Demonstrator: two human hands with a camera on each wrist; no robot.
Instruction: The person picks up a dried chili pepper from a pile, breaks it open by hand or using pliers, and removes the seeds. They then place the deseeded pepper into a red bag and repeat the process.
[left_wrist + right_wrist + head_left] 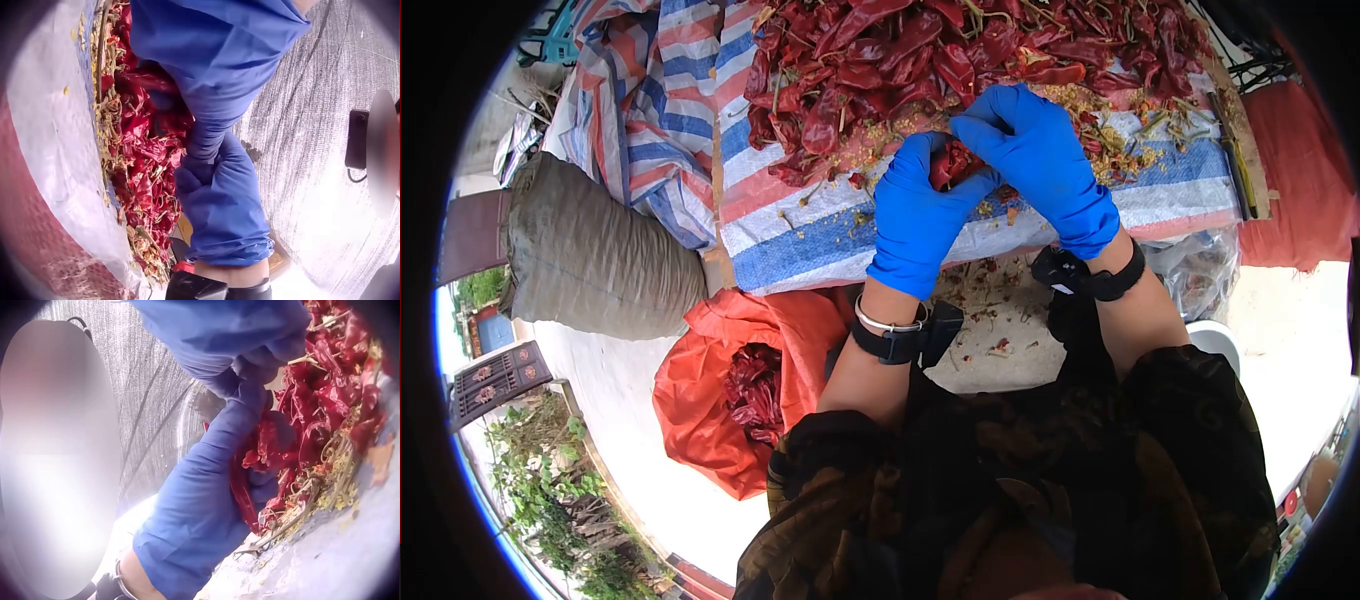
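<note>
My left hand (925,210), in a blue glove, curls round dried red chili peppers (265,447). A bit of red (952,165) shows between its fingers in the head view. My right hand (1040,155), gloved the same, meets the left at thumb and fingertips and pinches at the held peppers; the pinched part is hidden between the fingers. In the left wrist view the right hand (225,206) has its fingers bent in against the left thumb. Both hands are just over the near edge of a heap of dried chilies (900,60).
A striped woven sheet (800,235) lies under the heap, with yellow seeds (1140,160) and broken stems scattered along its front. An orange sack (690,400) with chilies inside stands at lower left, below a full grey sack (595,245). Red cloth (1295,175) hangs at right.
</note>
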